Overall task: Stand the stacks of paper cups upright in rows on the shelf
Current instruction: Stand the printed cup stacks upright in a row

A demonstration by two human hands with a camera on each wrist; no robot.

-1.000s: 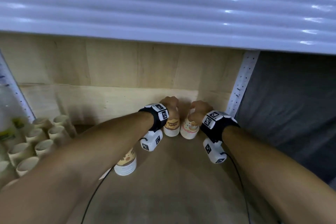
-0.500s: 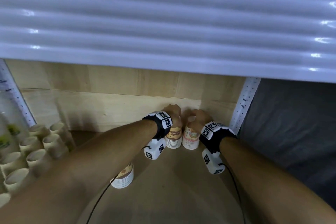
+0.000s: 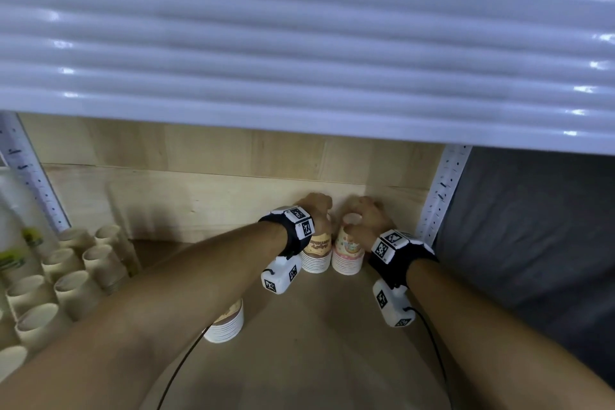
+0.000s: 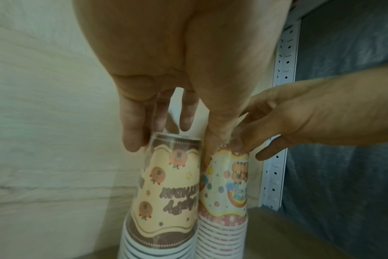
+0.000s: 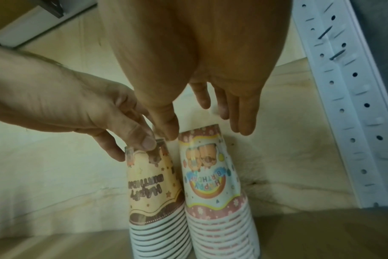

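Two stacks of printed paper cups stand rim-down, side by side, against the back wall at the shelf's right end. My left hand (image 3: pixel 321 210) pinches the top of the brown-and-cream stack (image 3: pixel 317 251) with its fingertips (image 4: pixel 131 142). My right hand (image 3: pixel 362 213) hovers over the pink stack (image 3: pixel 347 255) with straight fingers (image 5: pixel 244 126), its thumb touching the top edge. A third brown stack (image 3: pixel 226 324) stands nearer the front, half hidden under my left forearm.
Several plain beige cup stacks (image 3: pixel 66 276) fill the shelf's left side beside a bottle (image 3: pixel 13 243). A white ribbed shelf front (image 3: pixel 299 60) hangs low overhead. A perforated white post (image 3: pixel 439 200) and grey fabric (image 3: pixel 532 226) bound the right. Bare shelf board (image 3: pixel 316 359) lies in front.
The view has tilted up a little. Both hands stay on the two stacks, which now stand straighter and closer together. My right hand's fingers have loosened.
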